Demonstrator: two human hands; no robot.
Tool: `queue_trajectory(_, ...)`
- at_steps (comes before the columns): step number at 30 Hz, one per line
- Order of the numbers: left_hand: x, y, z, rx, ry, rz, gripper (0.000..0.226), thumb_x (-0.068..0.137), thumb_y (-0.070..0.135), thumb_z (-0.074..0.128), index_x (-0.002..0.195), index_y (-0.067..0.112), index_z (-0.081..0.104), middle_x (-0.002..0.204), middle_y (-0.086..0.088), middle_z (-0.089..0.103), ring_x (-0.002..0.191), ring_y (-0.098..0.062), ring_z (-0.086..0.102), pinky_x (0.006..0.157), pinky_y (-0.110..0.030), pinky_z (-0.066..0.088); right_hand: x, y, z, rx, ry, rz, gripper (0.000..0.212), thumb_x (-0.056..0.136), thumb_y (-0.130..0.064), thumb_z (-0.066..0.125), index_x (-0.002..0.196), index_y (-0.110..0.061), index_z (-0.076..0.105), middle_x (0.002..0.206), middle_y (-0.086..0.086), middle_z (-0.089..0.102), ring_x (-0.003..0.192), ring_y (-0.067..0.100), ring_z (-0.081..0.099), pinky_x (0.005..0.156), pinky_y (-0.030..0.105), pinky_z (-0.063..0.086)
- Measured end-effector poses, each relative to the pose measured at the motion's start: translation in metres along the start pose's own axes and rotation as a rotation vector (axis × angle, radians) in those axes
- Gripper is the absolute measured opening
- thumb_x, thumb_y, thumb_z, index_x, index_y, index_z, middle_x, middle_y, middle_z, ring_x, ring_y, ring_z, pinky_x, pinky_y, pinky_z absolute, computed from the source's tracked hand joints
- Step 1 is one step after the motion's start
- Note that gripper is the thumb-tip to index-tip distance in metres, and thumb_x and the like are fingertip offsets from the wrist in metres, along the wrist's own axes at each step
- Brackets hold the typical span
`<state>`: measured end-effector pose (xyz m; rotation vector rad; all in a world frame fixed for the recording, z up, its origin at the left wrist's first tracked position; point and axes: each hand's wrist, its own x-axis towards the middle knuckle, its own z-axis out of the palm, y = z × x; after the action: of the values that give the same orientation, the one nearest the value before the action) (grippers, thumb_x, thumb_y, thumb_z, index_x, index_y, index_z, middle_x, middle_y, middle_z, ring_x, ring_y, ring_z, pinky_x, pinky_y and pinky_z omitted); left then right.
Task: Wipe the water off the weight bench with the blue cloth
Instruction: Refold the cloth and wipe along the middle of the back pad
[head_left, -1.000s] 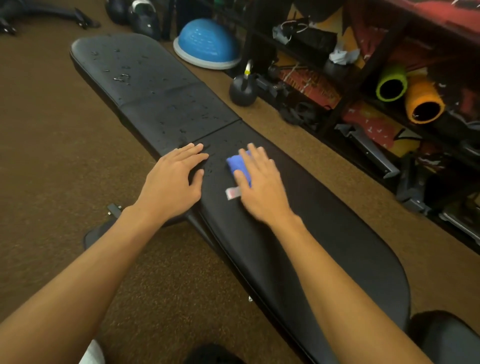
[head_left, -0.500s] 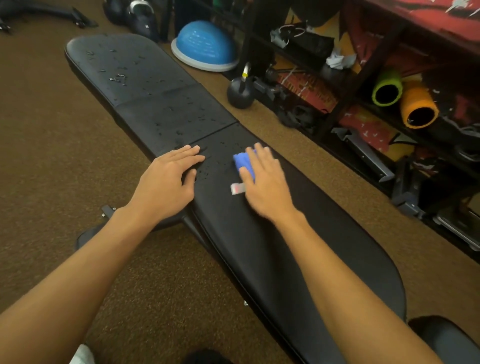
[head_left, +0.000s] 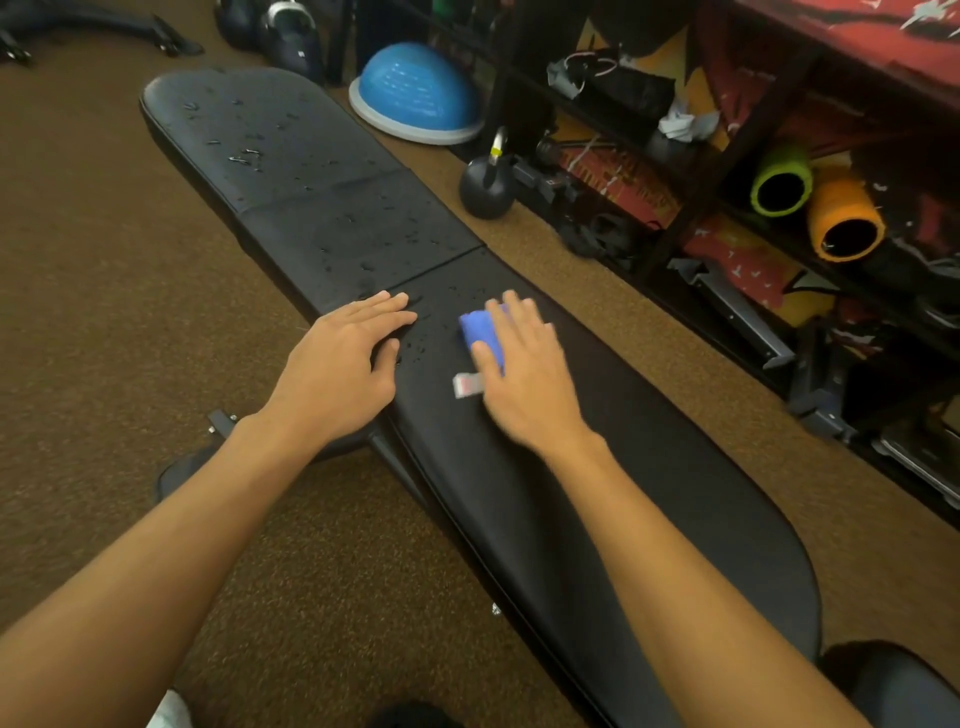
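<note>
A long black padded weight bench runs from the near right to the far left. Water droplets dot its far sections and the strip between my hands. My right hand lies flat with straight fingers on a folded blue cloth, pressing it onto the pad; a small white tag sticks out beside the thumb. My left hand rests flat on the bench's left edge, fingers straight, holding nothing.
Brown carpet surrounds the bench. A blue balance dome and a black kettlebell sit on the floor to the right. A dark shelf unit holds green and orange foam rollers.
My right hand and the blue cloth have shifted slightly along the pad near the seam, with the hand blurred in motion. The left hand stays in place.
</note>
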<state>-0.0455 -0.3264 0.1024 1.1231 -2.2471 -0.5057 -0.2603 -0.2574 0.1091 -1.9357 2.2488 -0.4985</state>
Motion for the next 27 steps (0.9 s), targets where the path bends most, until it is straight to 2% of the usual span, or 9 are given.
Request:
queue_trajectory(2,0.001,-0.002,0.001,-0.001,0.004,0.004,0.044,0.101,0.009,0.060,0.144,0.016,0.065,0.156,0.000,0.056,0.151,-0.013,0.042,0.125,-0.026,0.021,-0.022,-0.011,0.004,-0.006,-0.045,-0.218,0.061,0.114,-0.045,0.035,0.169,-0.022,0.022,0.178,-0.004,0.010,0.165,0.013,0.000,0.132,0.034,-0.003)
queue_trajectory(4,0.002,-0.004,0.002,-0.009,0.000,0.004,0.044,0.100,0.006,0.059,0.143,0.015,0.065,0.155,0.000,0.057,0.151,-0.014,0.043,0.125,-0.028,0.023,-0.020,0.001,-0.001,-0.013,-0.090,-0.291,0.060,0.114,-0.046,0.036,0.169,-0.025,0.024,0.178,-0.008,0.012,0.164,0.008,0.001,0.132,0.030,-0.002)
queue_trajectory(9,-0.001,-0.004,0.000,-0.013,-0.009,0.015,0.045,0.103,0.008,0.057,0.146,0.018,0.062,0.158,0.003,0.053,0.152,-0.011,0.039,0.127,-0.030,0.023,0.031,0.048,-0.015,0.044,-0.004,0.147,0.061,0.115,-0.045,0.034,0.169,-0.020,0.024,0.178,0.000,0.014,0.165,0.018,0.006,0.133,0.041,0.005)
queue_trajectory(11,-0.001,-0.004,0.000,-0.007,-0.009,0.023,0.045,0.104,0.009,0.057,0.147,0.018,0.061,0.158,0.004,0.053,0.153,-0.011,0.039,0.129,-0.035,0.025,0.034,0.040,-0.010,0.025,0.003,0.199,0.061,0.115,-0.043,0.032,0.169,-0.018,0.021,0.178,0.003,0.011,0.165,0.021,0.003,0.133,0.042,0.003)
queue_trajectory(16,0.001,-0.007,0.002,0.007,-0.002,0.028,0.045,0.101,0.008,0.058,0.145,0.016,0.064,0.156,0.000,0.056,0.151,-0.014,0.043,0.128,-0.039,0.030,-0.024,-0.003,0.008,0.008,-0.055,-0.191,0.061,0.114,-0.044,0.034,0.169,-0.022,0.023,0.178,-0.003,0.011,0.165,0.014,0.000,0.133,0.035,-0.001)
queue_trajectory(18,0.001,-0.007,0.003,0.006,0.010,0.032,0.044,0.100,0.006,0.059,0.143,0.014,0.065,0.154,-0.001,0.058,0.150,-0.016,0.046,0.127,-0.038,0.031,-0.022,0.006,0.003,0.019,-0.075,-0.263,0.059,0.113,-0.046,0.037,0.168,-0.026,0.028,0.177,-0.007,0.016,0.164,0.009,0.005,0.132,0.031,0.003)
queue_trajectory(23,-0.001,-0.005,0.002,0.006,0.007,0.036,0.044,0.103,0.013,0.056,0.146,0.018,0.062,0.156,0.003,0.054,0.152,-0.011,0.041,0.129,-0.038,0.028,0.037,0.049,-0.015,0.047,-0.033,0.054,0.059,0.113,-0.048,0.038,0.168,-0.026,0.030,0.176,-0.005,0.021,0.163,0.014,0.015,0.133,0.039,0.013)
queue_trajectory(25,-0.001,-0.005,0.001,0.011,0.004,0.036,0.044,0.103,0.015,0.056,0.146,0.019,0.062,0.156,0.004,0.055,0.151,-0.011,0.041,0.128,-0.038,0.029,0.054,0.067,-0.024,0.086,-0.040,0.173,0.058,0.112,-0.050,0.039,0.165,-0.025,0.036,0.171,-0.001,0.035,0.158,0.020,0.030,0.128,0.039,0.024)
queue_trajectory(27,0.000,-0.005,0.001,0.011,0.008,0.032,0.044,0.102,0.017,0.056,0.145,0.020,0.063,0.155,0.004,0.056,0.151,-0.011,0.042,0.128,-0.041,0.030,0.056,0.087,-0.035,0.175,-0.080,0.292,0.051,0.111,-0.051,0.042,0.155,-0.027,0.050,0.149,0.002,0.057,0.143,0.026,0.048,0.111,0.037,0.038)
